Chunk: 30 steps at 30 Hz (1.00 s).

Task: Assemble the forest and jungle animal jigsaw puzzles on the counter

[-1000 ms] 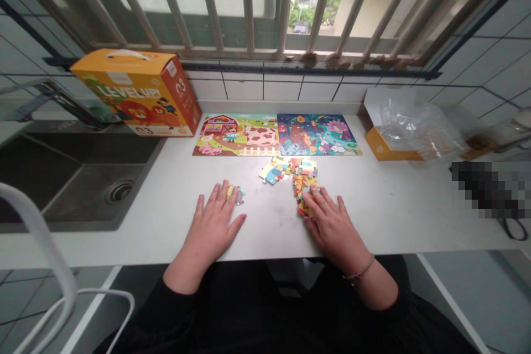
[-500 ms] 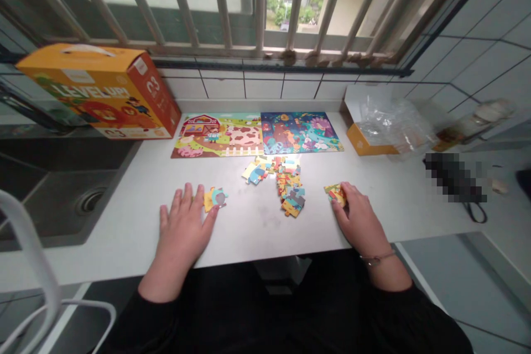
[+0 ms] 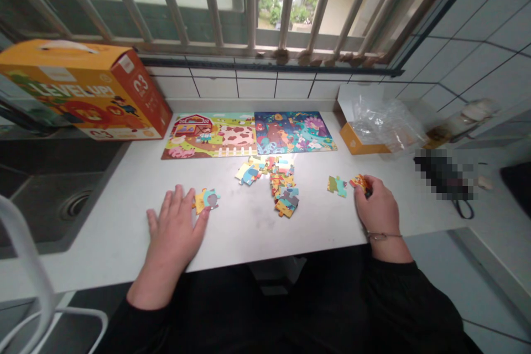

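My left hand (image 3: pixel 176 227) lies flat on the white counter, fingers spread. Beside its thumb and index finger is a yellow and teal puzzle piece (image 3: pixel 206 201). My right hand (image 3: pixel 376 206) pinches several stacked puzzle pieces (image 3: pixel 359 182), red and yellow on top, partly hidden by the fingers. Just left of them a green and teal puzzle piece (image 3: pixel 337 186) lies alone on the counter. Between my hands, overlapping puzzle pieces (image 3: pixel 284 188) form a bent row. Behind them lie two picture panels side by side, a farm scene (image 3: pixel 213 135) and a dark blue animal scene (image 3: pixel 295 133).
An orange carton (image 3: pixel 83 94) stands at the left, behind the dark sink (image 3: pixel 95 193). At the back right sits an open box (image 3: pixel 360 141) with clear plastic wrapping (image 3: pixel 388 124). A blurred-out black object (image 3: pixel 443 174) with a strap lies farther right. A barred window runs behind the counter.
My right hand has moved right with its puzzle pieces, and a green and teal piece now lies on the counter where it was. My left hand stays flat. The view has shifted slightly.
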Tool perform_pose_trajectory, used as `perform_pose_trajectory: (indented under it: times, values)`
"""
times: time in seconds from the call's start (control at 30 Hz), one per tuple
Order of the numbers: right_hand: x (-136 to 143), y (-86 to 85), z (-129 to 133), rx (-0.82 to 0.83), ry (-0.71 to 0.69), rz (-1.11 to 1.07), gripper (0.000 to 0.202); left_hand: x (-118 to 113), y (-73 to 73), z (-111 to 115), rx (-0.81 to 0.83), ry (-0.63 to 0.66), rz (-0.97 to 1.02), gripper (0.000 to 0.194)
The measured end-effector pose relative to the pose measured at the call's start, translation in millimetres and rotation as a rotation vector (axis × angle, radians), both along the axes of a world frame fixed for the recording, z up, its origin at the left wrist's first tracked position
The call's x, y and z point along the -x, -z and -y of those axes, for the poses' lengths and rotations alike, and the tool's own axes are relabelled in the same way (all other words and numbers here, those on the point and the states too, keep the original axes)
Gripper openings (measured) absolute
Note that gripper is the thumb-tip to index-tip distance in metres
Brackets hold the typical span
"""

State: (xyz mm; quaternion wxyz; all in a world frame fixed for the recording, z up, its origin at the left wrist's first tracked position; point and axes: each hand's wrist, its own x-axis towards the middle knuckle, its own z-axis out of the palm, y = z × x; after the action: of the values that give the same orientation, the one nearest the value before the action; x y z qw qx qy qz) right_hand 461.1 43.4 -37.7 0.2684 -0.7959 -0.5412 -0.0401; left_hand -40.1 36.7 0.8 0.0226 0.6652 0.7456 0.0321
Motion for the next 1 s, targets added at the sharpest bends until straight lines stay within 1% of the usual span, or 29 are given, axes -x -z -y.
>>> perform_pose_trajectory:
  times: [0.17, 0.23, 0.3, 0.37, 0.47, 0.57, 0.67, 0.73, 0.77, 0.83, 0.93, 1.0]
  values:
    - [-19, -0.2, -4, 0.007, 0.089, 0.064, 0.049, 4, 4.8, -1, -0.009, 0.013, 0.013, 0.073]
    - [-23, -0.7, -7, 0.022, 0.080, 0.079, 0.049, 4, 5.6, 0, -0.018, 0.015, 0.019, 0.072]
    - [-23, -1.1, -12, 0.052, -0.009, 0.095, 0.048, 3, 5.9, 0, -0.032, 0.017, 0.024, 0.071]
    - [-19, -0.8, -18, 0.101, -0.140, 0.135, 0.047, 3, 6.7, -1, -0.042, 0.023, 0.027, 0.071]
    - [-12, 0.7, -25, 0.199, -0.289, 0.219, 0.051, 6, 9.5, -2, -0.052, 0.041, 0.032, 0.070]
    - [-8, 1.1, -27, 0.276, -0.358, 0.272, 0.058, 7, 12.3, -1, -0.077, 0.067, 0.035, 0.069]
    - [2, -2.1, -24, 0.264, -0.367, 0.295, 0.060, -1, 12.5, 0, -0.126, 0.124, 0.028, 0.065]
    - [21, -6.3, -19, 0.204, -0.385, 0.297, 0.061, -15, 10.8, -3, -0.133, 0.204, 0.020, 0.063]
    - [35, -8.9, -17, 0.170, -0.415, 0.294, 0.062, -25, 9.4, -6, -0.121, 0.257, 0.015, 0.063]
    - [72, -14.8, -14, 0.119, -0.534, 0.274, 0.064, -49, 5.9, -19, -0.085, 0.390, 0.012, 0.065]
    - [136, -24.6, -18, 0.129, -0.700, 0.243, 0.069, -87, 1.7, -47, -0.083, 0.491, 0.026, 0.067]
    - [172, -30.6, -26, 0.189, -0.731, 0.233, 0.072, -106, 1.5, -65, -0.058, 0.537, 0.039, 0.066]
